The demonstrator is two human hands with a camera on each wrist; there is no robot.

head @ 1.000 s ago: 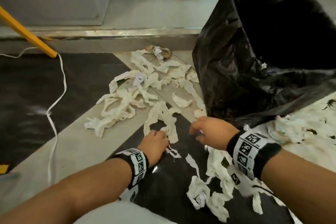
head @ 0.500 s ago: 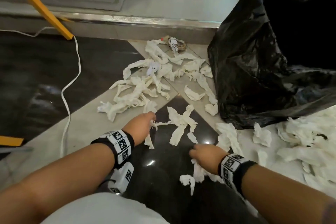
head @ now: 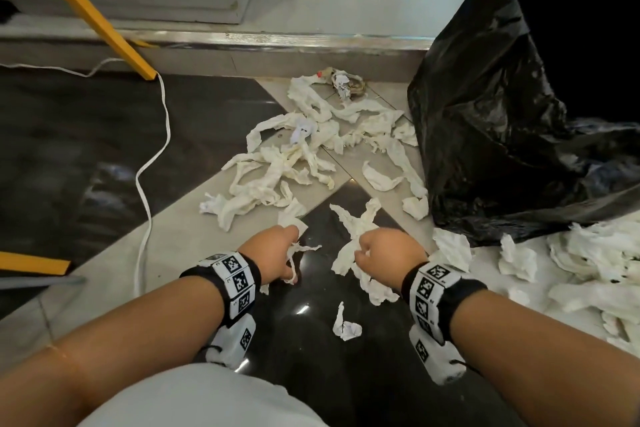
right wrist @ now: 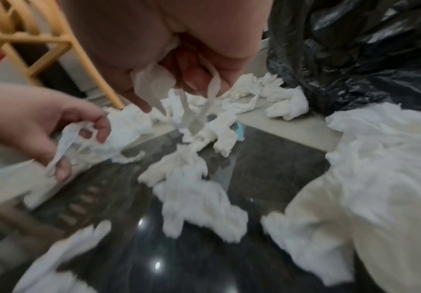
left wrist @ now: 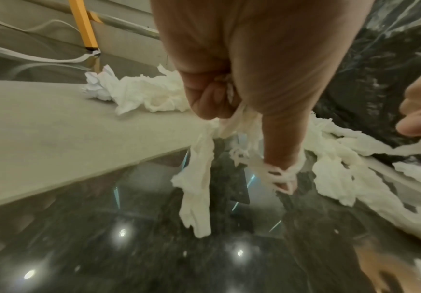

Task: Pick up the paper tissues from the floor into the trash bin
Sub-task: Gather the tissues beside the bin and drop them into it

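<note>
1. White paper tissues (head: pixel 277 163) are lying torn and twisted all over the floor (head: pixel 86 135), and I am taking the black-lined trash bin (head: pixel 519 107) as my landmark: the biggest tangle is spreading just left of the bin, and another heap (head: pixel 595 263) is piling up against its near right side.
2. I am curling my left hand (head: pixel 273 253) around a few thin strips, well to the near left of the bin; in the left wrist view its fingers (left wrist: pixel 209 99) are closing on the paper while the loose ends are trailing down to the dark tile.
3. I am clamping my right hand (head: pixel 384 256) on a larger crumpled piece just in front of the bin's near left corner, with strips showing between its fingers (right wrist: pixel 197 73) in the right wrist view.
4. Judging progress, I am reading this as early: both hands are gathering, nothing from these handfuls is in the bin, and most of the litter is waiting on the floor.
5. A white cable (head: pixel 152 156) is running along the floor far left of the bin, beside a yellow leg (head: pixel 90 10).
6. The bin's inside is showing only black, so I am unable to tell what it is holding; its far rim is being cut off by the frame, and the right wrist view is blurring badly.
</note>
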